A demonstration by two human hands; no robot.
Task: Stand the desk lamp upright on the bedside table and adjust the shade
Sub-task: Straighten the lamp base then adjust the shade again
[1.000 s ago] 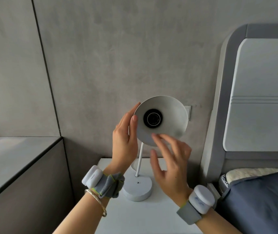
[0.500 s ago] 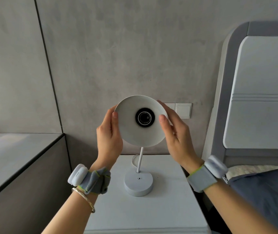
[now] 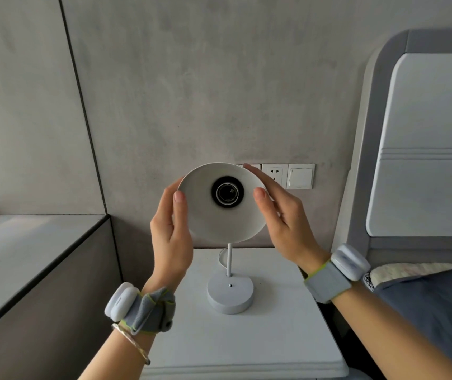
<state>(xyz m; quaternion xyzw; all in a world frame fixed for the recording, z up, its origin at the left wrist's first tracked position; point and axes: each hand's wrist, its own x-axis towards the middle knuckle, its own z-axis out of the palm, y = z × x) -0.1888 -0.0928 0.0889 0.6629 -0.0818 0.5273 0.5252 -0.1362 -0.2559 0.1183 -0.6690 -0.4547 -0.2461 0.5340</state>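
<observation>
The white desk lamp stands upright on the white bedside table (image 3: 246, 341), its round base (image 3: 230, 296) near the table's back middle and a thin stem (image 3: 229, 259) rising from it. The round white shade (image 3: 211, 218) is tipped so its open mouth faces me, showing the empty black bulb socket (image 3: 227, 192). My left hand (image 3: 171, 231) grips the shade's left rim, thumb on the inside. My right hand (image 3: 282, 218) holds the right rim the same way.
A grey wall with a socket and switch plate (image 3: 288, 175) is just behind the shade. A grey ledge (image 3: 27, 242) runs along the left. The padded headboard (image 3: 422, 144) and bed with dark blue cover (image 3: 433, 311) lie to the right.
One second ago my right hand was in front of the shade; it then took the right rim. Both hands turned the shade leftwards to face me, and the whole view has shifted slightly.
</observation>
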